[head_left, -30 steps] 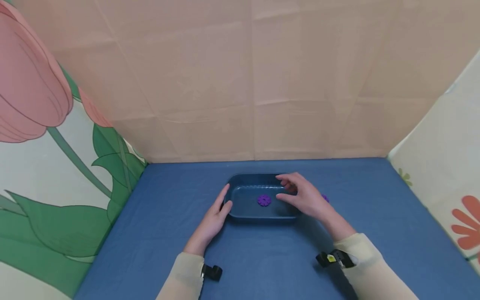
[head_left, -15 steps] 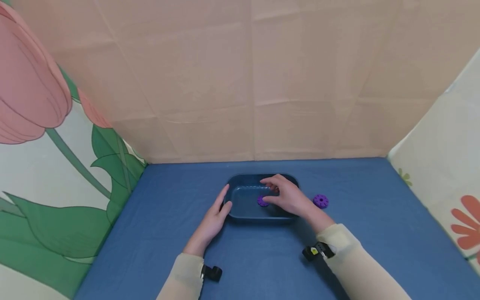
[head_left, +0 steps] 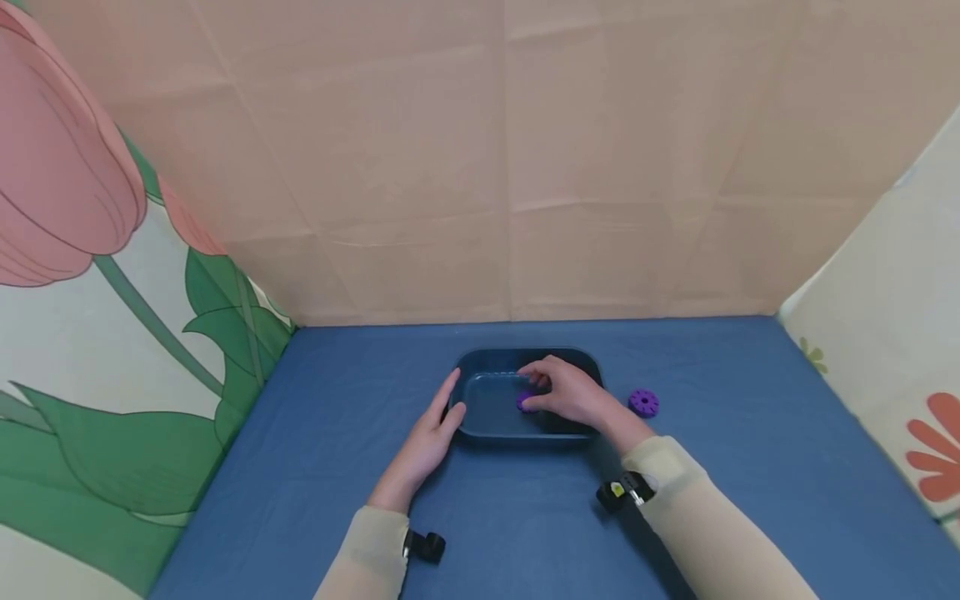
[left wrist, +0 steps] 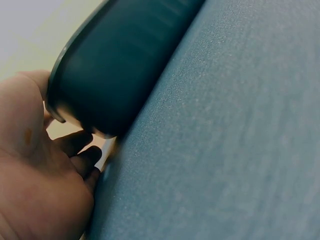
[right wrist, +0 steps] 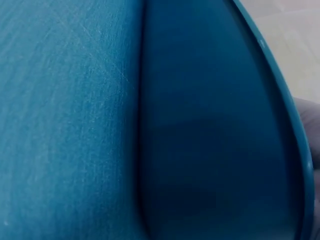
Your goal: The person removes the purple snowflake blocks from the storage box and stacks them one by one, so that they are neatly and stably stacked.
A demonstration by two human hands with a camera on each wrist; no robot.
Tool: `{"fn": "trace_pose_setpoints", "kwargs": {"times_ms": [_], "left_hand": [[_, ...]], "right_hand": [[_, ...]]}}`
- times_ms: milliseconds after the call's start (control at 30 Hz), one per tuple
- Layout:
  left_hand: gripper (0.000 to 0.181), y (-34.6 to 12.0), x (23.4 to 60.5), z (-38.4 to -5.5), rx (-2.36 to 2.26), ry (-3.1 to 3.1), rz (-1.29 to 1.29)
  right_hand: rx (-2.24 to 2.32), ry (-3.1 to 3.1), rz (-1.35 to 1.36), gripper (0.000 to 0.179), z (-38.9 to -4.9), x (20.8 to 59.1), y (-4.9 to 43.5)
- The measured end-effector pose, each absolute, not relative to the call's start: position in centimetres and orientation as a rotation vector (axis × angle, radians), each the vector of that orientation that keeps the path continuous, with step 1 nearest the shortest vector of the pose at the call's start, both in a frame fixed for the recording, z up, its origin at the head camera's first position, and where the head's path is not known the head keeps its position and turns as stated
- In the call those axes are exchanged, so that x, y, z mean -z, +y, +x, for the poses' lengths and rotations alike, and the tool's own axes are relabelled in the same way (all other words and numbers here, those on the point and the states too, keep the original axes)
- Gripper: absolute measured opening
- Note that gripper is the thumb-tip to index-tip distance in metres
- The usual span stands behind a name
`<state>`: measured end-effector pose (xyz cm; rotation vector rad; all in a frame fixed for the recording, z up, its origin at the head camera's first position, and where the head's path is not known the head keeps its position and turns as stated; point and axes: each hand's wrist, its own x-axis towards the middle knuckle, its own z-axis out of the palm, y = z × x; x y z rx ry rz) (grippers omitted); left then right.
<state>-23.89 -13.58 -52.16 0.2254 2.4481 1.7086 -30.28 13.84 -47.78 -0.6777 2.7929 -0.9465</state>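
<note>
In the head view a dark blue rectangular tray (head_left: 480, 427) sits on the blue-covered table. My left hand (head_left: 427, 437) holds its left side; the left wrist view shows the thumb over the rim and the fingers at the outer wall. A purple notched plastic disc (head_left: 521, 402) lies inside the tray, partly covered by my right hand (head_left: 566, 393). The thumb of that hand is beside the disc, and a gap shows between thumb and bent fingers; whether they touch the disc is unclear. The right wrist view shows mainly the tray's outer wall (right wrist: 210, 125).
A second purple notched disc (head_left: 643, 403) lies on the table (head_left: 712, 433) just right of the tray, near my right wrist. A beige backdrop (head_left: 420, 183) rises behind the table. Printed flower panels stand at both sides.
My right hand has moved left and down over the tray, reaching the disc inside and uncovering the one on the table. My left hand and the tray have stayed put.
</note>
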Motion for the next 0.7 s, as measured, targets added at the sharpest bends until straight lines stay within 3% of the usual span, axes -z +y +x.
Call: {"fn": "trace_pose_setpoints", "kwargs": {"times_ms": [467, 700], "left_hand": [[0.063, -13.2, 51.8, -23.8, -1.680, 2.446, 0.193], [0.062, -12.9, 48.2, -22.2, -1.624, 2.441, 0.194]], "right_hand": [[0.837, 2.751, -0.610, 0.048, -30.7, 48.2, 13.9], [0.792, 2.765, -0.589, 0.048, -30.7, 48.3, 13.8]]}}
